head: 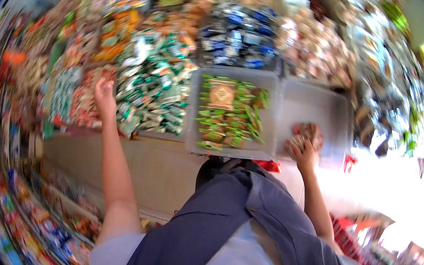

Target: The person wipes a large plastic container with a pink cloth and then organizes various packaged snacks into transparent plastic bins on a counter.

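Observation:
My right hand point(306, 157) is closed around some small wrapped snack packets point(307, 135), low in a grey plastic bin point(319, 101) in front of me on the right. My left hand point(105, 97) is raised with its fingers slightly curled, over or beside red-and-white packets point(88, 93); nothing shows in it. Between my hands stands a clear plastic bin point(273, 121) of green-edged packets point(253, 118), with a brown square packet point(222, 94) on top. Left of that bin lies a heap of green-and-white wrapped packets point(157, 87).
Behind the front bins are blue-and-black packets point(238, 37) and pinkish wrapped pieces point(315, 45). Bagged goods point(385, 76) are stacked at the right. Shelves of colourful packets point(31, 212) run along the left and lower left. A red box point(348, 239) stands at lower right.

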`<state>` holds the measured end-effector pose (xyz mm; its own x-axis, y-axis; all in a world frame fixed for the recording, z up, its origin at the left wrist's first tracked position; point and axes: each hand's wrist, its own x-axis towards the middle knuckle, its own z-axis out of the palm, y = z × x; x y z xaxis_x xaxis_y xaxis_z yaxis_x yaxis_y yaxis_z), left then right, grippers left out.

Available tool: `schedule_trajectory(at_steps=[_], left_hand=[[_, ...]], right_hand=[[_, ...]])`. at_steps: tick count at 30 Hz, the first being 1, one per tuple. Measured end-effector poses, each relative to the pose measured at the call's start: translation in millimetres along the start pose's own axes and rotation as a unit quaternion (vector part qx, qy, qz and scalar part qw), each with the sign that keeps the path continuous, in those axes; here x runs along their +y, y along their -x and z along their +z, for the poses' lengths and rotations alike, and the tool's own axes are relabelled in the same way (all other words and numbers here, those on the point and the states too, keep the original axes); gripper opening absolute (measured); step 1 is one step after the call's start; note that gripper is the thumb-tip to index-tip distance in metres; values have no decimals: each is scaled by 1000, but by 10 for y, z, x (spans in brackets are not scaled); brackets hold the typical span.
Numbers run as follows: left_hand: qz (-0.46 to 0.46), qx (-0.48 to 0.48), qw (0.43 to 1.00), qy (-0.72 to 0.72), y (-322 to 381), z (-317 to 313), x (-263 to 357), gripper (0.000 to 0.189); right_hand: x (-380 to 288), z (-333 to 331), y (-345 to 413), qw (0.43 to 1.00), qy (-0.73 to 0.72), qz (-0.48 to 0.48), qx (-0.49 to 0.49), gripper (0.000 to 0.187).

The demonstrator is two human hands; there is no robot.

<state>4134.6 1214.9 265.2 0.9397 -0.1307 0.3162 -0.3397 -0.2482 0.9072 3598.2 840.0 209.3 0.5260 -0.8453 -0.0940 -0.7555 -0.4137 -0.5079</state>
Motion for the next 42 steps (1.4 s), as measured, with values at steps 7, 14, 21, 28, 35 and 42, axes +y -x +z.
schedule_trajectory(at_steps=[7, 14, 21, 28, 35, 42], left_hand=[[-171, -586, 757, 235, 2029, 2093, 1797, 36], [-365, -495, 719, 324, 3199, 3271, 1811, 29], [-237, -416, 832, 279, 3091, 3642, 2181, 29], [-140, -471, 871, -26, 3476, 4758, 1311, 41], [-23, -402, 907, -126, 4239, 5722, 919, 39], [214, -470, 848, -116, 4426, 5911, 1039, 48]], right_hand=[[-349, -98, -65, 920, -366, 33, 133, 19], [-391, -738, 56, 941, -259, -178, 125, 22], [1488, -795, 272, 952, -97, 158, 244, 35], [1601, -615, -236, 964, -186, 177, 75, 41], [1592, -588, -309, 960, -205, 149, 117, 30], [1586, -664, -324, 956, -216, 179, 90, 28]])
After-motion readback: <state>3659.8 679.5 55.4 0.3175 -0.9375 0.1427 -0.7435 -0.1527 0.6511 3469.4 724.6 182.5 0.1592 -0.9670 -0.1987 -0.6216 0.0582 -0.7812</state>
